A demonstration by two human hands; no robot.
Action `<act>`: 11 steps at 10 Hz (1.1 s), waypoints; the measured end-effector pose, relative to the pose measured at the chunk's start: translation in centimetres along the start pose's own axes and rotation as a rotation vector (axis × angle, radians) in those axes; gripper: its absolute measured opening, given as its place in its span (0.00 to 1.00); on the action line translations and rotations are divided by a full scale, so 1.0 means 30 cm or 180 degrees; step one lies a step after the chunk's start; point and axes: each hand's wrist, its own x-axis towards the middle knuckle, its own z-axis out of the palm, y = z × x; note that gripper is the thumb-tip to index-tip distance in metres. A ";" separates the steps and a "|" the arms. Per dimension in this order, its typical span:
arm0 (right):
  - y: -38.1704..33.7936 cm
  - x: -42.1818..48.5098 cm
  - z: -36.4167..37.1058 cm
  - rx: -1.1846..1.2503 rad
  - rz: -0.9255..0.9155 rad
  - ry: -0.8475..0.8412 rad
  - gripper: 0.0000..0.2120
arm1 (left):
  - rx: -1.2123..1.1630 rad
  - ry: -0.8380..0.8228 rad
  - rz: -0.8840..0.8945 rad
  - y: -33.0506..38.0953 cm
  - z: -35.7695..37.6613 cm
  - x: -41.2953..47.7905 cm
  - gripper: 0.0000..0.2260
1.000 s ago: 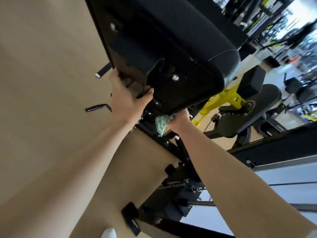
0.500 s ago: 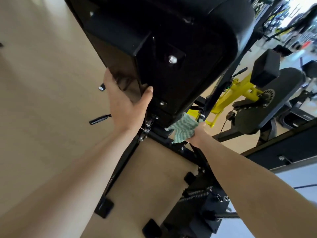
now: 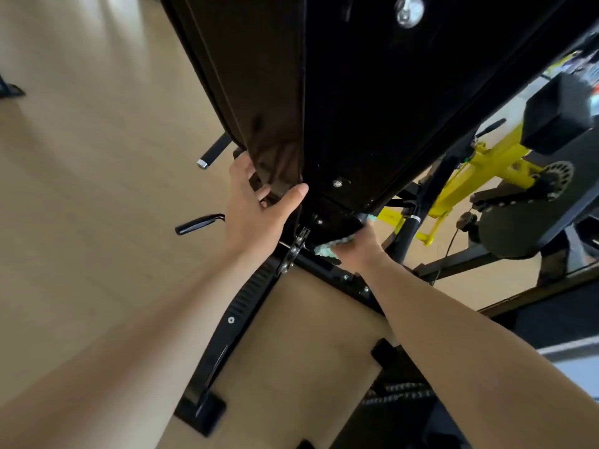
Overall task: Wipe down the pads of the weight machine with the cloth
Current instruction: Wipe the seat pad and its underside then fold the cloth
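Fingers (image 3: 256, 192) of left hand (image 3: 256, 215) curl round the lower edge of a big black pad (image 3: 372, 102) overhead, thumb pressed flat on its underside, gripping it. Right hand (image 3: 358, 244) is closed on a green cloth (image 3: 325, 251), bunched & pushed up against the pad's bottom corner, just right of the left hand; most of the cloth is hidden by fingers. Black frame (image 3: 233, 319) runs below to a tan floor (image 3: 81, 189). Yellow machine (image 3: 466, 179) sits behind at right.

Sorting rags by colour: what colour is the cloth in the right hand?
Pale green with whitish flecks; the cloth is mostly hidden in the right hand, head view.
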 end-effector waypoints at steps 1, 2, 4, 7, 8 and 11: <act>-0.019 -0.188 0.035 0.0042 -0.0223 0.0210 0.09 | 0.0000 -0.0019 -0.0135 0.006 -0.009 0.001 0.32; -0.031 -0.311 0.028 -0.1150 -0.1046 0.0204 0.15 | 0.0038 -0.0124 -0.0229 0.022 -0.023 0.005 0.35; -0.121 -0.594 0.042 -0.1952 -0.1570 0.0289 0.21 | 0.0186 -0.0370 -0.0733 0.094 -0.059 0.024 0.33; -0.049 -0.723 -0.135 0.1808 0.0016 0.0047 0.19 | 0.0509 -0.0503 -0.0789 0.120 -0.099 0.027 0.31; 0.013 -0.562 -0.094 0.0967 0.0148 0.0432 0.12 | 0.0511 -0.0488 -0.0788 0.099 -0.113 0.031 0.29; 0.073 -0.386 0.136 -0.1023 -0.0358 -0.0012 0.25 | 0.0476 -0.0356 -0.0830 0.077 -0.099 0.028 0.29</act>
